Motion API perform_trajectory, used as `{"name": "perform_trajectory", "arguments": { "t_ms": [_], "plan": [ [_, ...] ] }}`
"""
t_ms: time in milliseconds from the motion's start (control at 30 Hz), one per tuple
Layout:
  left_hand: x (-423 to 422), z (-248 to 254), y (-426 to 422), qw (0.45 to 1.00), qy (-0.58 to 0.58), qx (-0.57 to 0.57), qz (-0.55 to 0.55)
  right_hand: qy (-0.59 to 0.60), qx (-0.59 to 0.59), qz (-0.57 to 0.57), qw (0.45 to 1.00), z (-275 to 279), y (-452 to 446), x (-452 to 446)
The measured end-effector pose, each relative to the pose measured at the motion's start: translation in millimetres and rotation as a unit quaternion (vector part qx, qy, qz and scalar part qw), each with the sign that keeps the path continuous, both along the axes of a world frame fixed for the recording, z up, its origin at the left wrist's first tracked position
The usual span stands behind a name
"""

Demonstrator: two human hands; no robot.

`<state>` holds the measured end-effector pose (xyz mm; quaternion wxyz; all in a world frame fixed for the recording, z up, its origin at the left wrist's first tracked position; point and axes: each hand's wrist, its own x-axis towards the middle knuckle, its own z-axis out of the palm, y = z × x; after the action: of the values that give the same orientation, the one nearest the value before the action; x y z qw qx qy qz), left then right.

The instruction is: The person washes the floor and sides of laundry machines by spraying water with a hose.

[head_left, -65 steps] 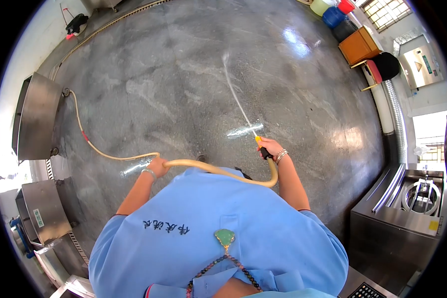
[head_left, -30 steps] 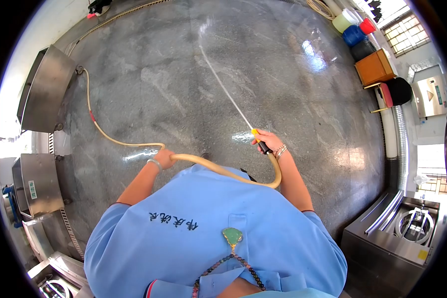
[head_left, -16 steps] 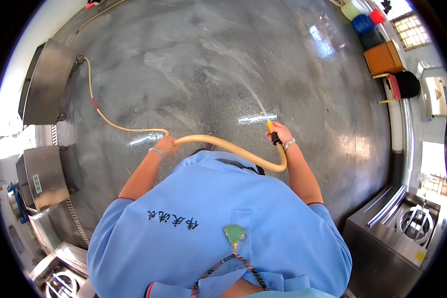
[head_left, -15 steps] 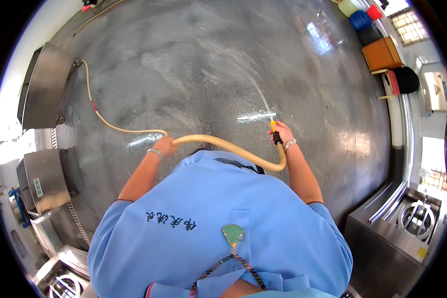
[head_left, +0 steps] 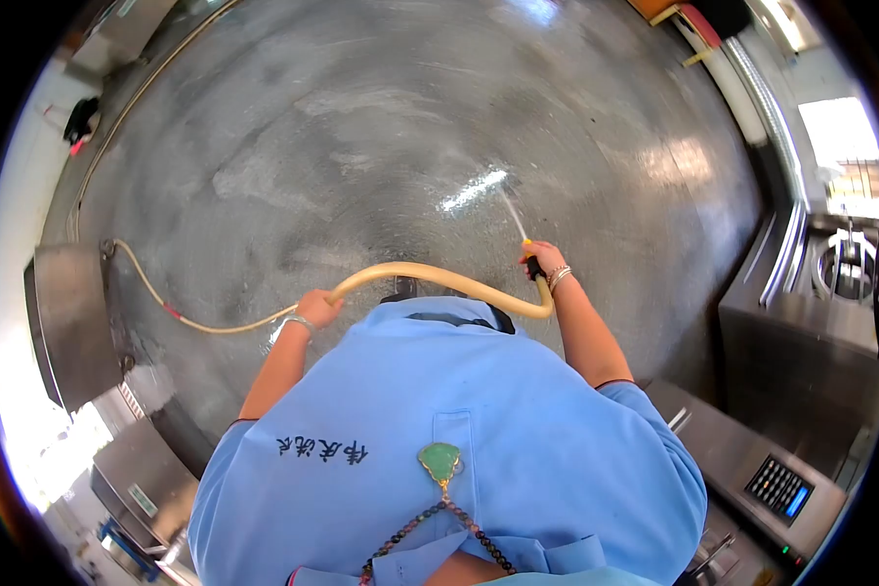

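Observation:
A thick cream-coloured hose (head_left: 430, 274) arcs in front of my body from one hand to the other. My left hand (head_left: 317, 308) is wrapped round the hose at the left; beyond it the line runs thinner towards a steel cabinet. My right hand (head_left: 545, 259) grips a black and yellow spray nozzle (head_left: 534, 262) at the hose's end. A thin jet of water (head_left: 514, 214) shoots from the nozzle forward and slightly left onto the wet grey floor (head_left: 361, 166).
Steel cabinets (head_left: 76, 322) stand along the left. On the right are a steel stove unit (head_left: 801, 322) and a steel counter with a keypad (head_left: 779, 488). Another stretch of hose (head_left: 117, 127) lies by the left wall, near a dark object (head_left: 81, 119).
My view has turned to the left, so the room's edges shift and the keypad counter comes into sight. Both hands keep their hold, and the water jet looks shorter.

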<state>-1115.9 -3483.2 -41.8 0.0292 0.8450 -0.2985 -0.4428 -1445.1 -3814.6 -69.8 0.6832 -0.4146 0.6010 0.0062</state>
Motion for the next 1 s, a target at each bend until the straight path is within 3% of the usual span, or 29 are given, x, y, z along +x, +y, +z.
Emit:
{"name": "perform_trajectory", "arguments": {
  "t_ms": [33,100,167,300,367,400,433,500,567,633,700,767,833,1000],
  "plan": [
    [7,6,-8,1.0,0.019,0.0,-0.004,0.002,-0.045,-0.074,0.996,-2,4,-8],
    [16,4,-19,0.999,0.042,0.005,-0.028,0.017,-0.03,-0.112,0.993,-5,10,-28],
    [25,-5,-31,0.994,0.014,-0.019,-0.103,0.026,0.054,-0.021,0.998,-5,20,-49],
    [26,-23,-65,0.979,0.011,-0.071,-0.189,0.011,0.06,-0.098,0.993,-7,51,-83],
    [23,-29,-85,0.969,0.023,-0.07,-0.234,0.004,0.02,-0.157,0.987,-2,68,-95],
    [24,-31,-93,0.965,0.029,-0.067,-0.253,0.017,-0.022,-0.239,0.971,0,76,-99],
    [24,-30,-102,0.967,0.036,-0.056,-0.248,0.031,-0.065,-0.318,0.945,1,83,-106],
    [23,-33,-118,0.964,0.046,-0.045,-0.256,0.044,-0.055,-0.344,0.936,-7,96,-127],
    [22,-42,-124,0.959,0.027,-0.037,-0.279,0.048,0.033,-0.288,0.956,-11,105,-145],
    [17,-48,-130,0.952,0.022,-0.024,-0.303,0.045,0.038,-0.342,0.938,-14,112,-156],
    [5,-46,-139,0.945,0.013,-0.009,-0.326,0.048,-0.062,-0.481,0.873,-23,113,-171],
    [-12,-38,-146,0.964,0.0,-0.032,-0.264,0.046,-0.065,-0.522,0.849,-38,112,-194],
    [-33,-19,-157,0.962,-0.014,-0.042,-0.271,0.07,-0.058,-0.599,0.795,-51,105,-213],
    [-90,0,-190,0.964,-0.044,-0.055,-0.256,0.082,0.023,-0.587,0.805,-52,81,-260]
  ]
}}
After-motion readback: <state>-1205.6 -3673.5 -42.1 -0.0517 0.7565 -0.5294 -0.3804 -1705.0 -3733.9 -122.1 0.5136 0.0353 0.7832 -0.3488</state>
